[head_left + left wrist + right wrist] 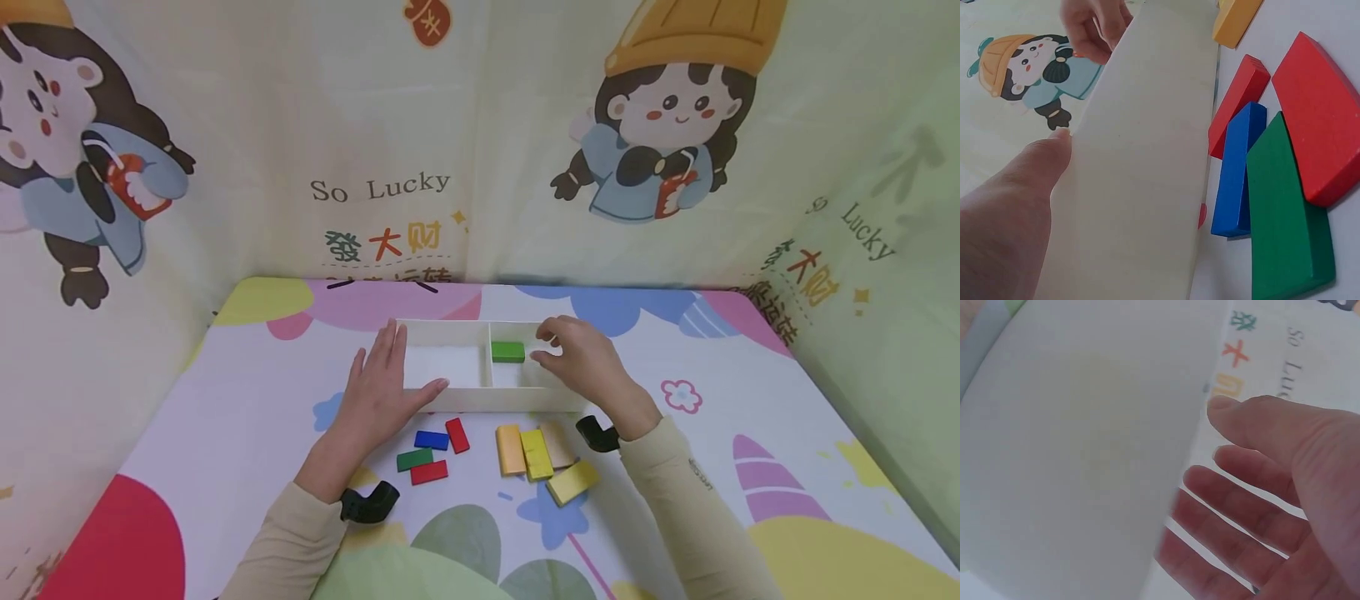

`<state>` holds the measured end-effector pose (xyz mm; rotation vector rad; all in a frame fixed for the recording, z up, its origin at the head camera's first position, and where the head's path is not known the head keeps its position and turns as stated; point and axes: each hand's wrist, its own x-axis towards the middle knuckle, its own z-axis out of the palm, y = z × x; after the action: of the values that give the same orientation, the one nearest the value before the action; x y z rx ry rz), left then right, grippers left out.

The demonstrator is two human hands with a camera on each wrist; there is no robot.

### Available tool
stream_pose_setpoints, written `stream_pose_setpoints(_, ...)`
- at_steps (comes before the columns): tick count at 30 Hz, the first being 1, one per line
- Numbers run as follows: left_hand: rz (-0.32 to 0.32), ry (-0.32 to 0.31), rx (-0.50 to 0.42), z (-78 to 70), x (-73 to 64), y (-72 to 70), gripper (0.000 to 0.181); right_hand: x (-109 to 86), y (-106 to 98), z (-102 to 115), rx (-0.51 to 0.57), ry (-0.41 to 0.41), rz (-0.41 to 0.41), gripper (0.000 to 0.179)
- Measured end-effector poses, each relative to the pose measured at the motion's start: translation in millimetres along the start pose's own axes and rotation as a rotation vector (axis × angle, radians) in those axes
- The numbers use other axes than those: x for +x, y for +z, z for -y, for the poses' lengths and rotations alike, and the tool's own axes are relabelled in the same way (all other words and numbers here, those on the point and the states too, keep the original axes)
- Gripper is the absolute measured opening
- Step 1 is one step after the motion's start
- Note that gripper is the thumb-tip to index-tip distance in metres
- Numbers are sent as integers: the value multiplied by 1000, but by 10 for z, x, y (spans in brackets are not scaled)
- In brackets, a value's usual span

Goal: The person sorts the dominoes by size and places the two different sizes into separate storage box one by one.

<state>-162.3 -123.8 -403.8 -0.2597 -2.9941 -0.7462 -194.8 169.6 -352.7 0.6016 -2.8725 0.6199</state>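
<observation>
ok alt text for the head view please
A person's left hand rests on the left end of a divided white box; their right hand is at its right side, near a green block inside. In front lie four red, blue and green blocks and four yellow or tan ones.

Indoor booth of cartoon-printed curtains [517,167]

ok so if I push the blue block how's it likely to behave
The blue block looks rigid, its edges crisp and straight, so it probably won't bend. Lying flat, it should slide rather than roll. It might nudge the green block close beside it.
</observation>
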Motion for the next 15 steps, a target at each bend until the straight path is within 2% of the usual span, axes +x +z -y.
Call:
stream_pose_setpoints(5,-7,8,4,-12,-9,-18,108,-179,-113,30,15,-13,-64,23)
stream_pose_setpoints(10,2,6,28,-15,-15,-31,107,-408,-203,71,74,-10,-129,23)
stream_pose_setpoints(15,-3,2,53,-25,-30,-17,108,-650,-199,90,96,-16,-200,21)
